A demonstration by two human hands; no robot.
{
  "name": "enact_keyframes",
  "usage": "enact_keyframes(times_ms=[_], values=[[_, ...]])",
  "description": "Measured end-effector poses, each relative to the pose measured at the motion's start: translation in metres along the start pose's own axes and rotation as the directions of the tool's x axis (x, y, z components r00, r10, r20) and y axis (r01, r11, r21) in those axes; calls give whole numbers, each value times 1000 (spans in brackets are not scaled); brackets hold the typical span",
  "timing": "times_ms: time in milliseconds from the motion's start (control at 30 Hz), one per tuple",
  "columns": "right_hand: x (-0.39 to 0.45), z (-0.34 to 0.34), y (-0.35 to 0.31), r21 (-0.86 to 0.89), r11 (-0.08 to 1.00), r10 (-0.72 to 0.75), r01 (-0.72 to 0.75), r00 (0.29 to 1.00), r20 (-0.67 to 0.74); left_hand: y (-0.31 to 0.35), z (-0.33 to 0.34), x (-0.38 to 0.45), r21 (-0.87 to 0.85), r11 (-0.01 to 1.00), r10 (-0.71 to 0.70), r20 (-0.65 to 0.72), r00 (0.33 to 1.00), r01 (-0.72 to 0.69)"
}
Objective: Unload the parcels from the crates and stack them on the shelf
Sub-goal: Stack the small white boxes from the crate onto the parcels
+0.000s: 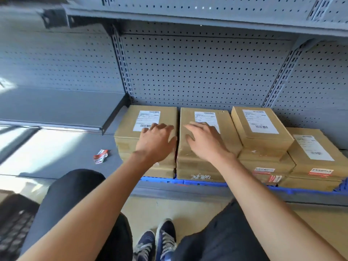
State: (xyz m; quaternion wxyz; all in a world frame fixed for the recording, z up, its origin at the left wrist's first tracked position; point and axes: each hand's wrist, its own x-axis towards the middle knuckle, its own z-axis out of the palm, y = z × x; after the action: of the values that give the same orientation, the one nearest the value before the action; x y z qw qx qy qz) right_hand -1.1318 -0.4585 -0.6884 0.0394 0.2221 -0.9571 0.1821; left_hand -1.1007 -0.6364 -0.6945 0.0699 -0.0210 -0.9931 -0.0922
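Observation:
Several brown cardboard parcels with white labels stand in stacks on the low grey shelf [62, 153]. My left hand [155, 141] lies flat, fingers relaxed, on the top of the leftmost parcel [128, 132]. My right hand [204, 141] rests with straight fingers on the top of the parcel beside it [190, 117]. Further right sits a third stack [263, 136] and a lower fourth one [318, 153]. Neither hand holds anything.
A blue mat [203, 183] lies under the parcels. A crumpled red and white scrap [101, 156] sits on the shelf left of them. A dark crate [13, 228] stands at lower left on the floor. A grey pegboard [197, 68] backs the shelf, with another shelf above [188, 17].

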Motion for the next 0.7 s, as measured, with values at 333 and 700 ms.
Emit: enact_keyframes(times_ms=[333,700], values=[[30,36,-68,59,979,-197,194,979,50,-80,-20,-46,31,966,-258,12,966,258],[47,88,-157,101,928,-370,359,921,123,-151,-35,-105,22,898,-439,-2,899,439]])
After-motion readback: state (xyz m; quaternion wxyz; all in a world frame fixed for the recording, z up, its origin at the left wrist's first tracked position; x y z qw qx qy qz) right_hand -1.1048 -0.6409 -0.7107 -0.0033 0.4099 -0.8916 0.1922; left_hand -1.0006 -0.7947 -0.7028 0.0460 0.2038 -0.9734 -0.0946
